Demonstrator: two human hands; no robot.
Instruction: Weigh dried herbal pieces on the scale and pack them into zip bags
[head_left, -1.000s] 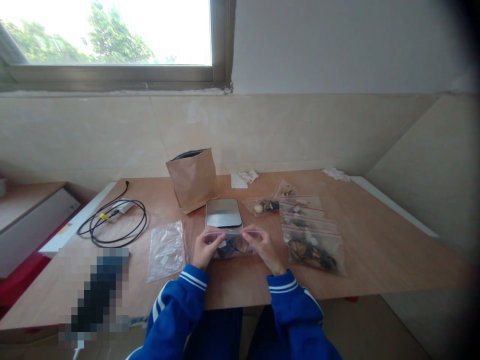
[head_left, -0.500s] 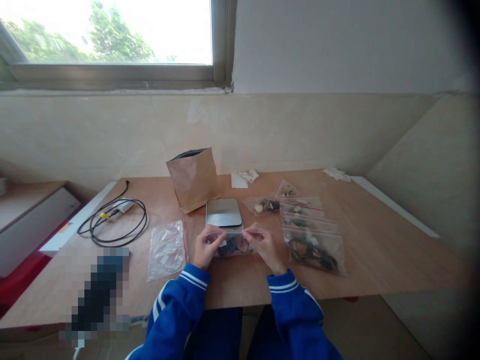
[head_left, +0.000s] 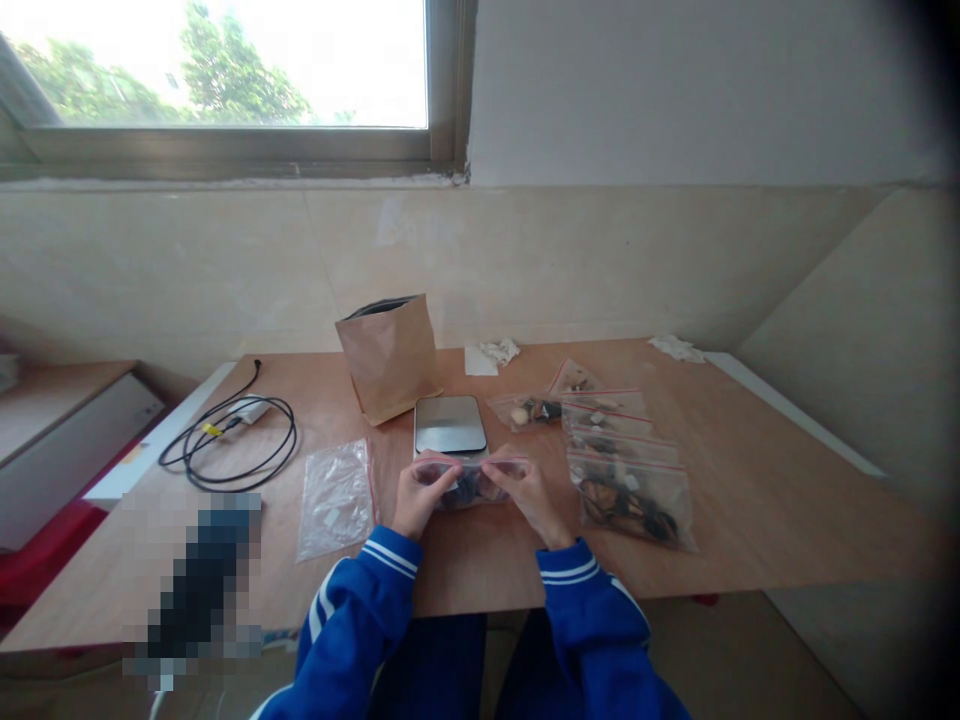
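Observation:
A clear zip bag [head_left: 471,490] with dark pieces and a small white label inside lies near the table's front edge. My left hand [head_left: 421,497] pinches its red-lined top edge at the left. On the same edge, to the right, my right hand [head_left: 529,490] has thumb and fingers closed. Just beyond the bag sits a flat digital scale [head_left: 450,424] with a silver top. Left of my left hand lies a flat clear zip bag [head_left: 337,500] with a small white square on it. Filled zip bags [head_left: 630,505] overlap at the right.
An open brown paper pouch [head_left: 390,355] stands behind the scale. A coiled black cable [head_left: 289,440] with a white adapter lies at the left. A blurred dark object [head_left: 202,580] is at the front left. White paper and crumpled tissue [head_left: 501,351] lie by the wall.
My hands have drawn slightly closer together along the bag's top edge, both still pinching it. The view has shifted slightly; the other things stay in place.

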